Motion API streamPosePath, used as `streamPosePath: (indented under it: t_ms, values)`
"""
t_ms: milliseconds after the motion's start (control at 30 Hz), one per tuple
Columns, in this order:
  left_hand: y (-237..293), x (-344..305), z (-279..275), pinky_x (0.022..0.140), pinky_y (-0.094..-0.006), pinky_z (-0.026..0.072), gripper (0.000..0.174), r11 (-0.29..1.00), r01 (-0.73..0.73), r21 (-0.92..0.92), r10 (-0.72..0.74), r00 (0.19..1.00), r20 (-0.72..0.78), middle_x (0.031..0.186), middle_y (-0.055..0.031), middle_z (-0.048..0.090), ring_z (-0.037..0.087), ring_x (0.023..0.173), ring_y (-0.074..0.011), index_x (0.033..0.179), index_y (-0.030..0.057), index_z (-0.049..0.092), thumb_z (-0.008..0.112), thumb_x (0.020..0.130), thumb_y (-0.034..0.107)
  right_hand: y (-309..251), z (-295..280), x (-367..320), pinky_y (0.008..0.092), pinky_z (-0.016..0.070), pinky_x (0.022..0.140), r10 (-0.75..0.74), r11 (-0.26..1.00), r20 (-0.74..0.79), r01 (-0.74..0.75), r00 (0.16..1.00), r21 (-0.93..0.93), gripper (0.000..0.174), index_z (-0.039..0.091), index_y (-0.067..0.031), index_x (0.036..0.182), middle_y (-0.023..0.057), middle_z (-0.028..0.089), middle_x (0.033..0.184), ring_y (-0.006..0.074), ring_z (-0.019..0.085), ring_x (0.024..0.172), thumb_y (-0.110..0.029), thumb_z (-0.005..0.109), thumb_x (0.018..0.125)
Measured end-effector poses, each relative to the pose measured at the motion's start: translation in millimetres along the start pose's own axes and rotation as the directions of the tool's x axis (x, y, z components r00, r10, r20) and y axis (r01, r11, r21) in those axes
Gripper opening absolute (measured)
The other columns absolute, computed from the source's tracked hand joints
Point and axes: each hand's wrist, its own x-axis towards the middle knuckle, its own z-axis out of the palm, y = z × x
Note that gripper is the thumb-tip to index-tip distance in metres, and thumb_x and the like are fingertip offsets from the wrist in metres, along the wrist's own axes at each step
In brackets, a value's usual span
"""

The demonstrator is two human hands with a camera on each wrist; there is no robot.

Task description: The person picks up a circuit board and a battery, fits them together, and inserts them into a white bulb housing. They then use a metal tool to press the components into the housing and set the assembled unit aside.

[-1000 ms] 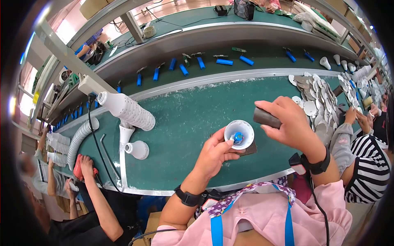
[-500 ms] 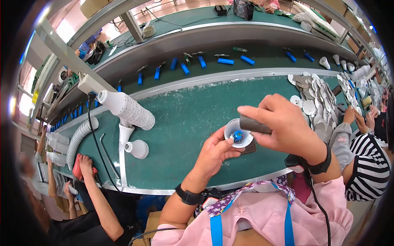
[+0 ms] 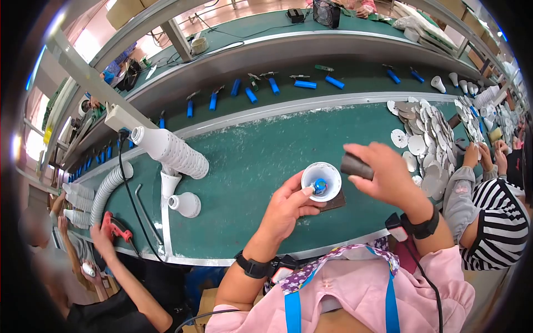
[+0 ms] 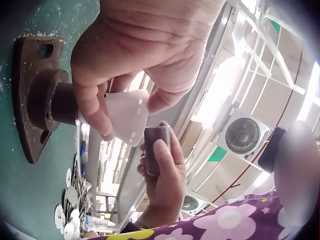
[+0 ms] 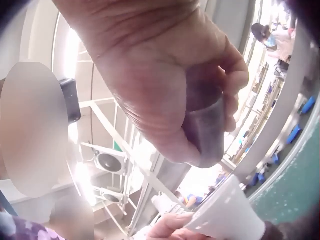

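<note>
At the bench point(image 3: 239, 227) | your left hand point(image 3: 285, 210) grips the cup point(image 3: 334, 180) | your right hand point(image 3: 390, 173) grips the cylinder point(image 3: 355, 166) | likely pressing step; next needs centring

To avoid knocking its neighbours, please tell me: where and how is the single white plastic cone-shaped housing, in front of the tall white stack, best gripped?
I would pinch the narrow neck from above, coming from the left hand's side. The housing seems to stand wide end down, neck up, and the stack is on its far side.
</note>
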Motion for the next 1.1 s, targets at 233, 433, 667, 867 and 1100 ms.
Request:
streamPosePath:
  t_ms: [233, 433, 667, 867, 1100]
  values:
    - [12.4, -3.9, -22.6, 0.057, -0.0191, 0.0476, 0.035, 0.998, -0.068, 0.017, 0.07, 0.979, -0.193, 0.108, -0.0054, 0.055, 0.06, 0.075, -0.0107, 0.117, 0.003, 0.048, 0.05, 0.087, 0.02, 38.4, 60.1, -33.8, 0.0438, 0.0432, 0.077, 0.07, 0.997, 0.217, -0.063, 0.974, -0.039, 0.066, 0.042, -0.0062, 0.119, 0.0129, 0.055, 0.098, 0.0328, 0.051, 0.092, -0.024, 0.071, 0.062]
    - [12.1, 7.8, -26.4, 0.057, -0.0194, 0.0472, 0.031, 0.996, -0.073, 0.058, 0.086, 0.958, -0.275, 0.11, -0.0047, 0.054, 0.06, 0.076, -0.0108, 0.114, 0.0033, 0.05, 0.051, 0.087, 0.018, -13.5, 51.8, 11.9, 0.0385, 0.0387, 0.09, -0.324, 0.825, -0.109, 0.337, 0.94, 0.454, 0.077, 0.035, -0.002, 0.127, 0.0201, 0.046, 0.118, 0.0339, 0.046, 0.107, -0.025, 0.072, 0.063]
    - [22.5, 14.7, -29.6, 0.059, -0.0209, 0.0464, 0.028, 0.984, -0.04, 0.175, 0.092, 0.95, -0.3, 0.109, -0.0053, 0.055, 0.058, 0.076, -0.0107, 0.112, 0.0033, 0.052, 0.051, 0.087, 0.015, 33.3, 46.5, 24.2, 0.0288, 0.0491, 0.075, 0.388, -0.016, 0.271, -0.288, 0.881, 0.958, 0.047, 0.044, 0.0016, 0.117, 0.0096, 0.055, 0.1, 0.0172, 0.059, 0.086, -0.027, 0.059, 0.082]
    - [51.5, 60.4, -35.7, 0.058, -0.0216, 0.0455, 0.029, 0.932, 0.019, 0.362, 0.104, 0.943, -0.317, 0.107, -0.0053, 0.056, 0.058, 0.075, -0.0113, 0.112, 0.0038, 0.052, 0.053, 0.085, 0.015, 96.4, 50.5, 7.1, 0.025, 0.0491, 0.066, 0.539, -0.154, 0.343, -0.31, 0.77, 0.938, 0.044, 0.049, 0.0003, 0.105, 0.0069, 0.057, 0.091, 0.0134, 0.058, 0.082, -0.038, 0.056, 0.084]
    - [88.5, 184.4, -46.5, 0.079, -0.0344, 0.0445, 0.048, -0.02, -0.006, 1.0, 0.33, 0.944, 0.013, 0.112, -0.0141, 0.052, 0.054, 0.092, -0.0252, 0.121, 0.0085, 0.044, 0.058, 0.077, 0.021, 156.8, 44.7, -11.0, 0.0338, 0.0464, 0.07, 0.711, 0.597, -0.039, -0.574, 0.703, 0.561, 0.059, 0.044, 0.0028, 0.118, 0.0145, 0.055, 0.099, 0.0238, 0.055, 0.086, -0.034, 0.064, 0.076]
